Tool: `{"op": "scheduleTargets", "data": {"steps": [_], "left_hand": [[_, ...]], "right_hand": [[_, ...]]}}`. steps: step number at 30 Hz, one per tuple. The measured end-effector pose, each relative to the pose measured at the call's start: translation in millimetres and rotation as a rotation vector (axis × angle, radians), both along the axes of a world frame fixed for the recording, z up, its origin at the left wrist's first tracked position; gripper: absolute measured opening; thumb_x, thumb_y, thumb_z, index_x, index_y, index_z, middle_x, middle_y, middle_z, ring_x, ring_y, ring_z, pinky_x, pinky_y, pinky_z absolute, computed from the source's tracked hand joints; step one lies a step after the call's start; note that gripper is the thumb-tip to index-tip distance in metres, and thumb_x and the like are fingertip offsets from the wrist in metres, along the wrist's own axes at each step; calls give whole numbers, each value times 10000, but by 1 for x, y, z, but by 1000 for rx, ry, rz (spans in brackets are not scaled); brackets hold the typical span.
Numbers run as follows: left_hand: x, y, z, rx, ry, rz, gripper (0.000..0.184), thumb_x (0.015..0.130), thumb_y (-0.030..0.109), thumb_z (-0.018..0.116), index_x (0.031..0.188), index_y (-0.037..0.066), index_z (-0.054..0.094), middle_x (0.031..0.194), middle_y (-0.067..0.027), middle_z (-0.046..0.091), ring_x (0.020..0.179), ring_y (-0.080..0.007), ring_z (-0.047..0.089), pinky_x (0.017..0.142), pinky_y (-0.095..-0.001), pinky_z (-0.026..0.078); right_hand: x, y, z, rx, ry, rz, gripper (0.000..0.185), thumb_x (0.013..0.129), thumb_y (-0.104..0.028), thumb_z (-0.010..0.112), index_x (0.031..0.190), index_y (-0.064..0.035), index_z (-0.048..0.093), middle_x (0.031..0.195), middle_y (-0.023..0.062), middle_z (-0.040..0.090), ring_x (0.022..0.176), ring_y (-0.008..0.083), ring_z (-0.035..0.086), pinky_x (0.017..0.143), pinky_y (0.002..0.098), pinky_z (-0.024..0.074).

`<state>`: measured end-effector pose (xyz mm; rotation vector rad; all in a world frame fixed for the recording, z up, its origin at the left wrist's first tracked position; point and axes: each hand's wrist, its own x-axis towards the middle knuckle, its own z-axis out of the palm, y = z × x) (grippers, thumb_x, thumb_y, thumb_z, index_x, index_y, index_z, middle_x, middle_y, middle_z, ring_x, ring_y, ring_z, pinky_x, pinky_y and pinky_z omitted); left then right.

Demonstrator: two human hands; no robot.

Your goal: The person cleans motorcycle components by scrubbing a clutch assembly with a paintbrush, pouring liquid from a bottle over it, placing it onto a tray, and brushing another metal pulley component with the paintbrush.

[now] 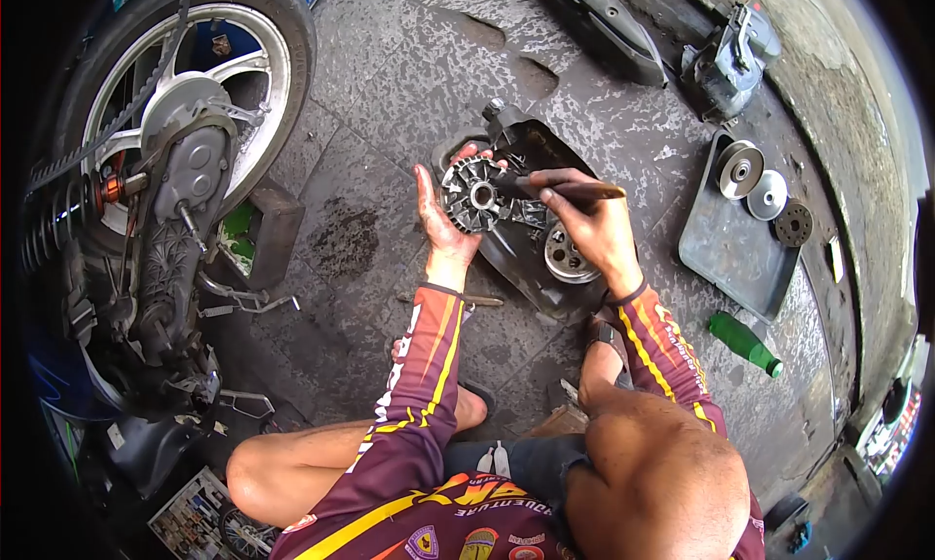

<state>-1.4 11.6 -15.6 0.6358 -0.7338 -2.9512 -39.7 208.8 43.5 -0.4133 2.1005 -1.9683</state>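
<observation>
My left hand (pixel 446 231) is closed around a round, finned metal pulley half (pixel 472 196) with a hole in its centre. In my right hand (pixel 602 231) is a brush (pixel 592 192) with a brown wooden handle, its dark bristle end against or just over the pulley half's right side. Both hands are above a dark, shallow plastic cover (pixel 521 268) on the floor. A round metal part with holes (pixel 565 256) lies in it, below my right hand. Other dark parts there are partly hidden by my hands.
A scooter's rear wheel (pixel 278 122) and engine case (pixel 180 180) stand at left. To the right are a grey tray (pixel 726 265) with several round metal parts, a green bottle (pixel 742 344) and a dark casing (pixel 732 65). A long black cover (pixel 604 24) lies at the top.
</observation>
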Motion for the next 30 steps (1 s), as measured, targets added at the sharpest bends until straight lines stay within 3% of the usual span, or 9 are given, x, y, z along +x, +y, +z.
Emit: {"op": "scheduleTargets", "data": {"steps": [1,4,8,12,16,18,22,26,30], "left_hand": [[0,1,1,11,-8,-8,827,941,725,363,1303,3,541,1230,-191,623,1169,-383,596,1028,-497,477],[-2,5,4,5,-6,-67,798,953,708,360,1267,6,570,1214,-200,628,1161,-395,596,1012,-505,486],[0,-3,-10,-55,-95,-119,699,995,616,386,1253,-5,578,1186,-195,648,1117,-370,628,995,-493,503],[-5,-3,0,-103,-95,-170,666,1001,584,409,1245,-10,583,1164,-192,658,1094,-356,642,967,-467,529],[-9,-8,-6,-186,-238,-248,677,990,606,420,1211,-2,617,1090,-174,687,986,-317,688,890,-442,569],[-11,-12,-8,-51,-246,-269,681,983,615,432,1200,0,630,1049,-165,699,947,-299,700,853,-434,582],[-7,-10,-11,-186,-316,-291,701,952,639,487,1217,4,622,1014,-157,704,872,-294,708,810,-421,592],[-5,-10,-9,-144,-360,-275,710,949,641,492,1238,2,606,994,-152,702,885,-295,706,803,-419,593],[-6,-8,-12,-153,-340,-242,715,953,635,489,1245,-8,597,997,-156,702,898,-300,704,809,-423,593]], "right_hand": [[3,-3,19,-97,-132,83,173,854,12,684,1024,18,715,1023,93,748,922,227,728,838,307,558],[-2,-12,19,23,230,371,193,833,-27,714,1025,-13,714,962,158,729,884,305,719,802,351,563],[-18,-5,14,433,306,422,190,802,10,695,989,-17,711,951,137,733,888,300,718,809,350,563],[-18,-4,25,169,216,605,219,788,21,687,1001,-19,709,971,141,725,917,311,706,818,382,551],[-16,-10,12,210,332,567,195,794,-2,627,978,-22,690,912,170,707,872,367,684,783,424,543],[-11,-9,21,210,368,589,187,806,-17,629,978,-40,698,906,158,709,867,362,684,779,427,542],[-12,-15,15,273,203,554,190,795,-20,634,969,-48,703,901,154,709,866,363,683,765,435,544],[-1,-16,18,213,365,581,184,798,-23,633,963,-51,710,881,170,707,847,373,687,731,431,551],[-7,-14,9,203,272,504,197,785,-2,654,973,-29,706,885,160,715,843,363,694,754,415,552]]}}
